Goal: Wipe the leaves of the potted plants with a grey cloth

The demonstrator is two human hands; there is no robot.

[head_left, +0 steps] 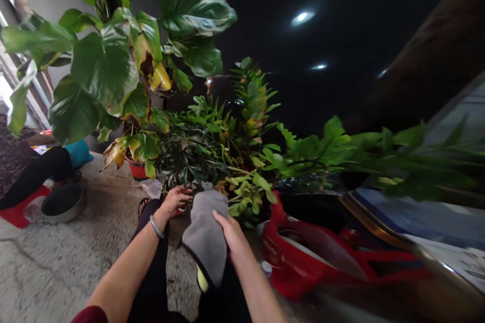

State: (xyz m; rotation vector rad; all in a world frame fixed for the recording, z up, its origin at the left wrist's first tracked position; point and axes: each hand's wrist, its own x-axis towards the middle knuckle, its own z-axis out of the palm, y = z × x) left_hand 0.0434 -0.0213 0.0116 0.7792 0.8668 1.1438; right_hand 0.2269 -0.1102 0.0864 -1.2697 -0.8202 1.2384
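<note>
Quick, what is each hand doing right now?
Left hand: open, fingers curled, reaching into the leafy plant, holding nothing visible.
Right hand: closed on the grey cloth.

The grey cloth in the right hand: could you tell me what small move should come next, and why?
Probably bring the grey cloth forward onto the dark green leaves: the right hand holds it just below them, while the left hand already reaches into the foliage's base.

- Right-side foliage (379, 156): motion-blurred; leaf edges not resolvable.
- Grey cloth (206, 234): covers the right hand (231, 234) fingertips.
- Near-left red stool (17, 209): cut by frame edge.
- Left hand (176, 199): fingertips hidden among leaves.
</note>
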